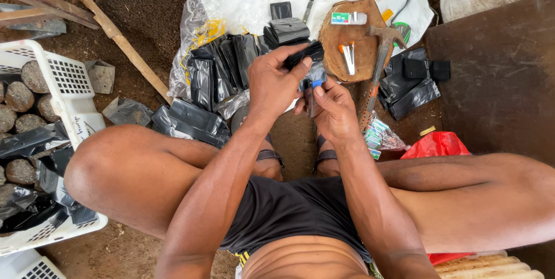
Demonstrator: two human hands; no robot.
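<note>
Biggest risk as I see it: that stack of black plastic bags pinched in the left hand is slippery, and if the grip relaxes while the right hand fiddles with the single bag it's grasping together with a small blue-tipped thing, the bundle probably fans out and drops into the dirt between the feet. Next worry is the hammer lying just right of the round wood block; a knee swing could knock it, and the loose white pins or staples on top of the block would likely scatter. Smaller thing: I can't tell what the blue-tipped item is, so if it's sharp, fingers are close. Containers, going by the block: the white plastic crate sits far left of it, holding soil-filled black bags and crumpled empties. A clear plastic bag just left of the block spills flat black bags. A red bag lies below and right of it, contents hidden. A little clear packet right below the block holds small green-and-white boxes.
</note>
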